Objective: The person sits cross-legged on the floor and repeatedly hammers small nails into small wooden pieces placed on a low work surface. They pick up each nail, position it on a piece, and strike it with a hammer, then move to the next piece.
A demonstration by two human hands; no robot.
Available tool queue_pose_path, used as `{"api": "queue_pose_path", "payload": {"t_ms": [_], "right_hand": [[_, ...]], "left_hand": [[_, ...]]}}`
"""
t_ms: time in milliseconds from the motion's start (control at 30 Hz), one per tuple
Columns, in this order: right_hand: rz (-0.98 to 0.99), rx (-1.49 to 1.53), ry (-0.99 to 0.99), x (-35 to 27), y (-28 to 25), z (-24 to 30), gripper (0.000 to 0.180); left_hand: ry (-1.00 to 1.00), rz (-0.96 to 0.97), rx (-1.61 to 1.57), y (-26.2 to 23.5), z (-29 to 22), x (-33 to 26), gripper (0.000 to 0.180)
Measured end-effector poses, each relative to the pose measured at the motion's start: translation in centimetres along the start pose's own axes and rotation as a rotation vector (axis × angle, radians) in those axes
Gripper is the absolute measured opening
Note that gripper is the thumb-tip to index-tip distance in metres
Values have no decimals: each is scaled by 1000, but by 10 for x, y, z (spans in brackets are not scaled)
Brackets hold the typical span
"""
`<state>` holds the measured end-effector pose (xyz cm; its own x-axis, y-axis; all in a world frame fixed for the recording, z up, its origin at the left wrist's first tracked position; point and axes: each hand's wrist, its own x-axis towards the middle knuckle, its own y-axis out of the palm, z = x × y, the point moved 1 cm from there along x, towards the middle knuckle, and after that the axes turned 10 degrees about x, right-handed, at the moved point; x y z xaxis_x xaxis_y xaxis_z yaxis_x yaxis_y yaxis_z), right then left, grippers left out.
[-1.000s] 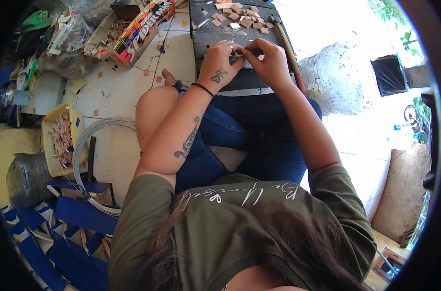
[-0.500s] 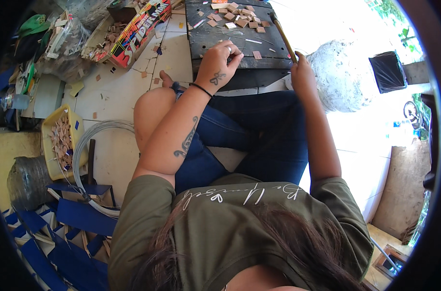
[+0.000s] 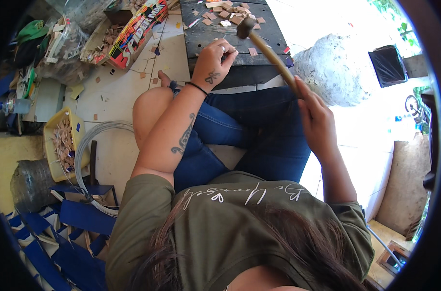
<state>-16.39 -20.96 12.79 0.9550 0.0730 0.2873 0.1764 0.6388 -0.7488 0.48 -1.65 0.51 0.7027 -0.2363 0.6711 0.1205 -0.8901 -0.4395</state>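
Observation:
My right hand (image 3: 319,114) is wrapped round the wooden handle of a hammer (image 3: 274,56), whose dark head is lifted above the right side of a low black bench (image 3: 201,31). Over the bench's near edge, my left hand (image 3: 215,60) is closed in a pinch; something tiny may be between thumb and finger, too small to name. Small square wooden pieces (image 3: 237,18) lie loosely heaped at the far part of the bench. A single wooden square (image 3: 253,51) rests to the right of my left hand. Thin wires or sticks are scattered beside the heap.
At the far left stands a printed cardboard box (image 3: 133,41) of wood pieces. A yellow basin (image 3: 49,140) of wooden squares and a coil of wire (image 3: 101,127) lie left of my leg. Blue-topped boxes (image 3: 74,218) fill the lower left. A whitish bulky sack (image 3: 334,72) stands right of the bench.
My right hand has pulled back toward me, raising the hammer so its head now hangs nearer and more left. My left hand keeps its pinch in nearly the same place.

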Motion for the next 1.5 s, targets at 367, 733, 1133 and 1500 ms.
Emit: {"api": "queue_pose_path", "payload": {"t_ms": [367, 733, 1133, 1500], "right_hand": [[-34, 56, -43, 2, 5, -5, 41], [-107, -174, 72, 23, 27, -66, 41], [-198, 42, -99, 94, 79, -54, 29], [-69, 875, 113, 124, 107, -56, 12]], "left_hand": [[8, 7, 11, 0, 1, 0, 10], [-87, 5, 48, 1, -3, 0, 7], [121, 2, 413, -16, -26, 8, 6], [-279, 69, -355, -17, -21, 11, 21]]}}
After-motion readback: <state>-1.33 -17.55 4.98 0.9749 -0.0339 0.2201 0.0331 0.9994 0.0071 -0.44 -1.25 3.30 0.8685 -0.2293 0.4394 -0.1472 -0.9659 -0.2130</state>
